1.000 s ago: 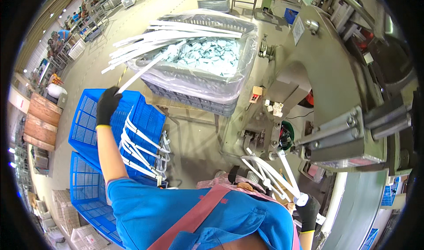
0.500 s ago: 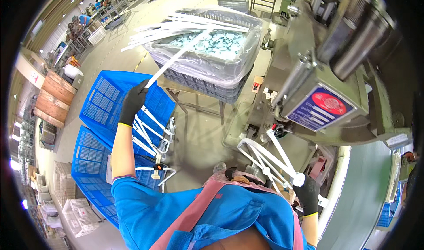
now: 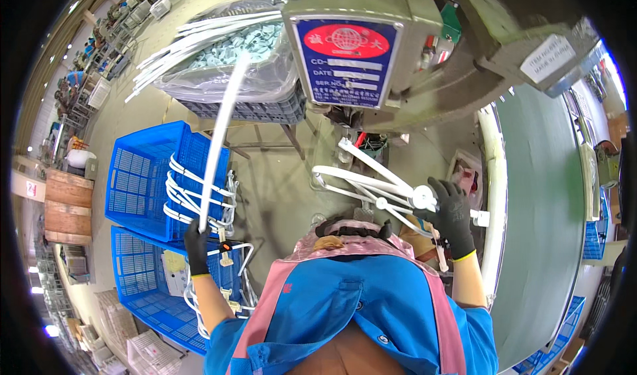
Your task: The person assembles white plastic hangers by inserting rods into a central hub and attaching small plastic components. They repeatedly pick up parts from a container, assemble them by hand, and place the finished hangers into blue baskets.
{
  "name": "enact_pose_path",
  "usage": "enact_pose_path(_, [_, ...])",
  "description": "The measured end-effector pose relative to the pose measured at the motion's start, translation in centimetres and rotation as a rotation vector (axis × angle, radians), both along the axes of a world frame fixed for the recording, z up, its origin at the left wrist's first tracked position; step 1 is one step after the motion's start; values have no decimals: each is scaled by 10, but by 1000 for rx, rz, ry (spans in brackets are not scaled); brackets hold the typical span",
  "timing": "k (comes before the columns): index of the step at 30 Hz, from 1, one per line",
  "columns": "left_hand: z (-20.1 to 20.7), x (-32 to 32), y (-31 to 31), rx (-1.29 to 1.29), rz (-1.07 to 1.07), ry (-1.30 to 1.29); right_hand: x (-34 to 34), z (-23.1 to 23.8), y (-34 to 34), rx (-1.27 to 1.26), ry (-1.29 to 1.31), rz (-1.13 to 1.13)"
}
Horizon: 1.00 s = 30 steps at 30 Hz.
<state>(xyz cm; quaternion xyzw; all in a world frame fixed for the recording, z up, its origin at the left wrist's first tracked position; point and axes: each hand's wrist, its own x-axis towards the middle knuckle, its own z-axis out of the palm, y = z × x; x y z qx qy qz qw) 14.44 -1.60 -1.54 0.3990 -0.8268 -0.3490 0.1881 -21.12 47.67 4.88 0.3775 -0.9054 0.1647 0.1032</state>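
Gripping a white strip (image 3: 222, 136) is the closed left hand (image 3: 197, 248), while the right hand (image 3: 452, 218), half-curled, holds a white frame (image 3: 381, 168).

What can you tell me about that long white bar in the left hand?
The white bar is long, straight and slender, with a smooth, plain surface; plastic or painted metal, I cannot tell. It looks slightly blurred. The black-gloved left hand grips it near its lower end. From there it slants up and slightly right, crossing in front of the upper blue basket in the view. Its far end overlaps the grey bin; whether they touch is unclear.
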Motion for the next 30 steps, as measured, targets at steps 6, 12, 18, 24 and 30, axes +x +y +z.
enact_pose_path(6, [-26,68,41,207,-230,-90,36,17,-35,-695,-697,224])
enact_pose_path(12, [38,-32,78,137,-519,-122,47,25,-66,-848,-1310,7])
enact_pose_path(18, [58,-104,77,-119,-736,-154,15,13,-29,-1565,-1091,-265])
enact_pose_path(24, [71,-191,105,-221,-953,25,25,1,37,-1444,-620,-552])
enact_pose_path(30, [55,-242,99,-160,-1019,175,29,-21,74,-937,-211,-1082])
